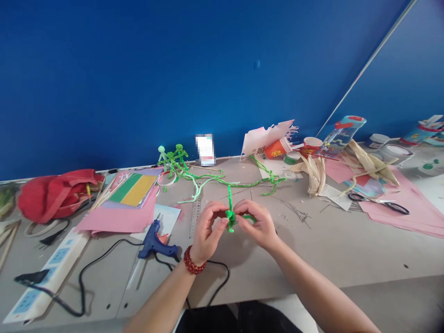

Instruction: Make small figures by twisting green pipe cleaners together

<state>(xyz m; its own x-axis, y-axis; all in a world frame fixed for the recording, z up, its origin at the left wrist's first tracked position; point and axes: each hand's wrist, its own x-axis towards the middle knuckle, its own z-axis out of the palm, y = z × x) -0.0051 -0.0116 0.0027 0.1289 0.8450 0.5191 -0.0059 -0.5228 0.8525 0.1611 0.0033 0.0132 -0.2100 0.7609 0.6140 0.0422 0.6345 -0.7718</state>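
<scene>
A small bright green piece of twisted yarn [230, 213] is held between my two hands above the table. One stiff strand stands straight up from it, and a short end hangs below. My left hand [210, 229] pinches its left side with thumb and forefinger. On the other side, my right hand [255, 223] is closed on it, with some green strand showing by the fingers. Behind my hands, loose green yarn [239, 184] lies across the table. Several little green figures [173, 157] stand at the back near the wall.
A blue glue gun [157, 241] with a black cord lies left of my hands, near a white power strip [52, 270]. A steel ruler [195, 215], pink paper [118, 215] and a red bag [57, 194] are about. Thin wires [294, 212] and scissors [379, 202] lie to the right.
</scene>
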